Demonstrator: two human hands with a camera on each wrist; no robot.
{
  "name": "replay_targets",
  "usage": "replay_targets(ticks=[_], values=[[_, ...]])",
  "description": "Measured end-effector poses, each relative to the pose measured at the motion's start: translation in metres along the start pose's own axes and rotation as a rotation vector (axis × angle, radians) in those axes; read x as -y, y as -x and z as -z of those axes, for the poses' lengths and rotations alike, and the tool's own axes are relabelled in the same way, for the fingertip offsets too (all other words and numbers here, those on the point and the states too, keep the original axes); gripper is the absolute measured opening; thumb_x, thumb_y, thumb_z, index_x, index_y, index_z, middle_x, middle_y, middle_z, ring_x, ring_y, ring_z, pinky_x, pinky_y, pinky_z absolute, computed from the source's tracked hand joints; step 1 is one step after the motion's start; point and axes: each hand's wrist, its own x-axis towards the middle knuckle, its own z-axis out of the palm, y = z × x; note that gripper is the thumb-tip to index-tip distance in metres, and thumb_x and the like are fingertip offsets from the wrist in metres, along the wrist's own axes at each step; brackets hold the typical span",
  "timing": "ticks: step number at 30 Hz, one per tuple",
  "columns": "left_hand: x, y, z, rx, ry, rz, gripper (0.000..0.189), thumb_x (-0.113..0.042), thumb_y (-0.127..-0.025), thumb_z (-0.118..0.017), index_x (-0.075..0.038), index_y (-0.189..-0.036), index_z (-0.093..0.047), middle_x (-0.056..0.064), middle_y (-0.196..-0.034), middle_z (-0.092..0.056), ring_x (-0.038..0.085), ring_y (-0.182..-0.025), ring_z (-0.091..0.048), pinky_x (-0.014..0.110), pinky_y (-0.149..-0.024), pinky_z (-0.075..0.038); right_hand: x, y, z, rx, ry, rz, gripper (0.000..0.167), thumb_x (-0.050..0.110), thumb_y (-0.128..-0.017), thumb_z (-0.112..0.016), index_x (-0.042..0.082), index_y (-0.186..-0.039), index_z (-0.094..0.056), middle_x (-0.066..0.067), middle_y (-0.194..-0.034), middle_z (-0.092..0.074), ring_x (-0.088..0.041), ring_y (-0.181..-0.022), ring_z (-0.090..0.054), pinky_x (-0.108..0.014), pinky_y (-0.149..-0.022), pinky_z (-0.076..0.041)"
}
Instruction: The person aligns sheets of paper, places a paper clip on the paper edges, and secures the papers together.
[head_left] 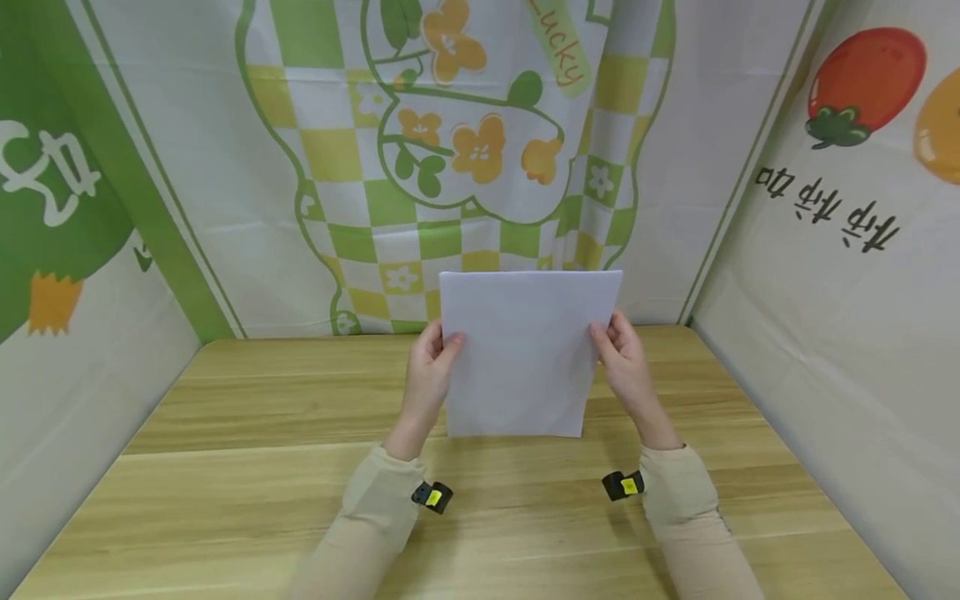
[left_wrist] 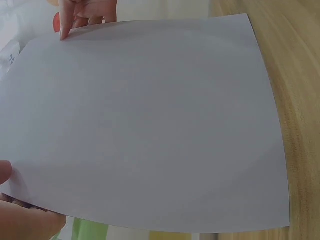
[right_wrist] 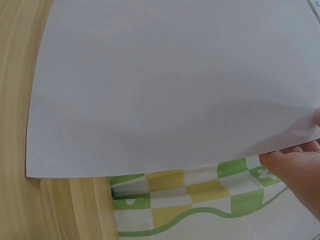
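White blank paper (head_left: 525, 358) is held up over the table, its broad face toward the head camera and its lower edge close to the tabletop. My left hand (head_left: 431, 367) pinches its left edge, thumb in front and fingers behind. On the opposite edge, my right hand (head_left: 624, 362) pinches it the same way at about the same height. In the left wrist view the paper (left_wrist: 150, 125) fills most of the picture, with the right hand (left_wrist: 92, 11) at the far edge. The right wrist view shows the paper (right_wrist: 160, 90) bending slightly near the right hand (right_wrist: 295, 167).
Below lies a wooden table (head_left: 262, 500). A printed cloth (head_left: 330, 158) with green and yellow checks hangs behind it. Fabric side walls with printed fruit, such as a strawberry (head_left: 866, 79), stand left and right. Each wrist wears a black strap (head_left: 432, 497).
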Motion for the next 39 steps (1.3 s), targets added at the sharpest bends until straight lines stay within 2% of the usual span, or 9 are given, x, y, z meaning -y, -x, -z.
replay_targets(ticks=[8, 16, 23, 39], values=[[0.001, -0.002, 0.0, -0.011, 0.003, -0.008, 0.025, -0.003, -0.095, -0.053, 0.009, -0.116, -0.057, 0.024, -0.107, -0.061, 0.01, -0.089, -0.057, 0.02, -0.079, -0.045, 0.001, -0.002, 0.002, -0.013, -0.023, 0.033, 0.036, 0.014, -0.101, -0.044, -0.007, -0.13, -0.041, 0.006, -0.106, -0.06, -0.007, -0.098, -0.059, -0.02, -0.083, -0.051], [-0.003, -0.005, 0.0, -0.016, 0.007, -0.012, 0.024, -0.003, -0.094, -0.053, 0.008, -0.115, -0.057, 0.022, -0.105, -0.062, 0.009, -0.087, -0.057, 0.02, -0.078, -0.045, 0.003, -0.003, 0.003, -0.011, -0.051, 0.047, 0.037, 0.012, -0.101, -0.043, -0.01, -0.131, -0.039, 0.01, -0.105, -0.061, -0.007, -0.099, -0.059, -0.02, -0.084, -0.051], [-0.007, -0.007, 0.0, -0.018, 0.024, -0.027, 0.023, -0.001, -0.094, -0.051, 0.01, -0.113, -0.057, 0.02, -0.101, -0.061, 0.008, -0.085, -0.057, 0.02, -0.078, -0.045, 0.007, -0.005, 0.001, -0.011, -0.049, 0.042, 0.037, 0.014, -0.101, -0.043, -0.007, -0.131, -0.04, 0.009, -0.106, -0.061, -0.008, -0.099, -0.059, -0.021, -0.083, -0.052], [-0.009, -0.005, 0.0, 0.024, 0.009, -0.028, 0.029, -0.004, -0.098, -0.046, 0.006, -0.124, -0.054, 0.023, -0.115, -0.06, 0.013, -0.097, -0.058, 0.022, -0.083, -0.046, 0.008, -0.005, 0.0, -0.026, -0.053, 0.066, 0.034, 0.01, -0.101, -0.041, -0.009, -0.13, -0.041, 0.007, -0.104, -0.061, -0.008, -0.098, -0.059, -0.021, -0.083, -0.051]])
